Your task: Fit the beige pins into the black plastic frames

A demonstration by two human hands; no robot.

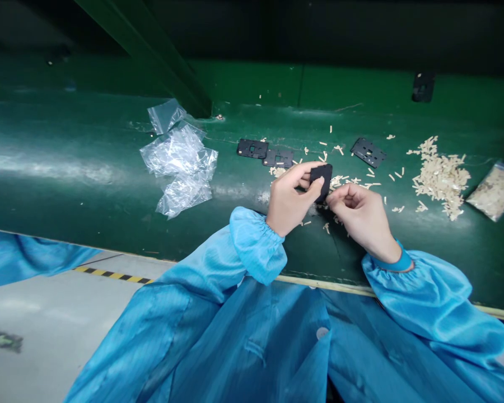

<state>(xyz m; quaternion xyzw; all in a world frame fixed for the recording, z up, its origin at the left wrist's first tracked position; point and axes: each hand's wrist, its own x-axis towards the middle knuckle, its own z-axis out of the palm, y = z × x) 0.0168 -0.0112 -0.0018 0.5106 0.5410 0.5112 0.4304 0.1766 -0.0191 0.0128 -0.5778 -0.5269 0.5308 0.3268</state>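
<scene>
The left hand pinches the black plate edgewise, touching the right hand, whose fingers are curled closed, contents untellable; so thin a pinch might let the plate twist loose.

Dark green counter, black plates, cream pins, clear bags, bright blue sleeves, yellow-and-black striped floor tape, grey floor
</scene>
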